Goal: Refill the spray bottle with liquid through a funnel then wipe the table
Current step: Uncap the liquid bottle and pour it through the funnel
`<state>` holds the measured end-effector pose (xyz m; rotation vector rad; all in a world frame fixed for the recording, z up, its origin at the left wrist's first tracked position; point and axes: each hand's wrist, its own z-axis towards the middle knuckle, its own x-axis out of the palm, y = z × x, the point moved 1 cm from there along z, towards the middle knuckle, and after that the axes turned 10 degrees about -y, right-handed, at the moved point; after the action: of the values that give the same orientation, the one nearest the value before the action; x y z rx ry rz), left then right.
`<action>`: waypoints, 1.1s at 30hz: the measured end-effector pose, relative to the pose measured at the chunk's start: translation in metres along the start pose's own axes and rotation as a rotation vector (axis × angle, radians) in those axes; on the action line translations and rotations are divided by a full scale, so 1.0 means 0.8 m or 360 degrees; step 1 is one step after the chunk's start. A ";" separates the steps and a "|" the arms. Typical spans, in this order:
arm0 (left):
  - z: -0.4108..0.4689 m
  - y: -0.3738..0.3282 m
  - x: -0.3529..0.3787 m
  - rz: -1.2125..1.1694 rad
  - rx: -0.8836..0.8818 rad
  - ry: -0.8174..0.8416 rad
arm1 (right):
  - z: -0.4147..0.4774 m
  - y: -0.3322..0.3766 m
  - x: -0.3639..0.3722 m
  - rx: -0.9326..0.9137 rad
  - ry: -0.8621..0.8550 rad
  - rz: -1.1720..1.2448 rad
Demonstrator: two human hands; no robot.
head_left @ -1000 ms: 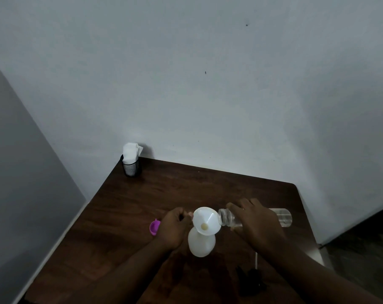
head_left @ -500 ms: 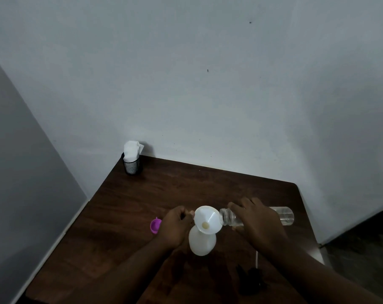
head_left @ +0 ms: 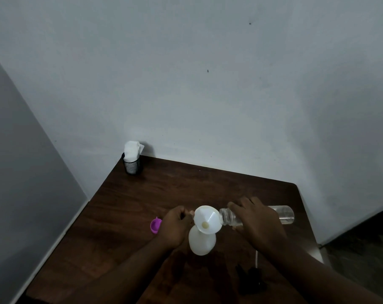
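A white spray bottle body (head_left: 202, 242) stands on the dark wooden table (head_left: 142, 194) with a white funnel (head_left: 207, 219) set in its neck. My left hand (head_left: 175, 227) grips the funnel at its left rim. My right hand (head_left: 255, 222) holds a clear plastic bottle (head_left: 282, 214) tipped on its side, its open mouth at the funnel's right rim. Little liquid shows in the clear bottle. The black spray head (head_left: 251, 276) with its white tube lies on the table under my right forearm.
A purple cap (head_left: 155, 225) lies left of my left hand. A black mesh cup holding white tissues (head_left: 132, 160) stands at the table's far left corner against the wall. The table's right edge is close to the clear bottle's base.
Both hands, the funnel and the clear bottle stay in the same pose. The view has shifted slightly.
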<state>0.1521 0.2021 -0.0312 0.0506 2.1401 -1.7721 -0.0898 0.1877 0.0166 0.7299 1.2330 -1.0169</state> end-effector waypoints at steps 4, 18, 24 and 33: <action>-0.001 -0.001 0.001 -0.0021 -0.0011 -0.0007 | 0.000 0.001 -0.002 0.0011 0.0004 -0.0017; -0.001 0.000 0.001 -0.0016 -0.0015 -0.0015 | 0.001 0.004 -0.005 -0.0010 0.0005 -0.0015; -0.003 -0.002 0.001 -0.0025 -0.0008 -0.0029 | 0.001 0.004 -0.004 -0.0017 0.0007 -0.0035; -0.003 -0.004 0.002 -0.0019 -0.0014 -0.0026 | 0.001 0.004 -0.004 -0.0011 0.0008 -0.0022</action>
<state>0.1490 0.2030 -0.0281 0.0209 2.1413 -1.7636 -0.0868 0.1888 0.0198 0.7196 1.2470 -1.0223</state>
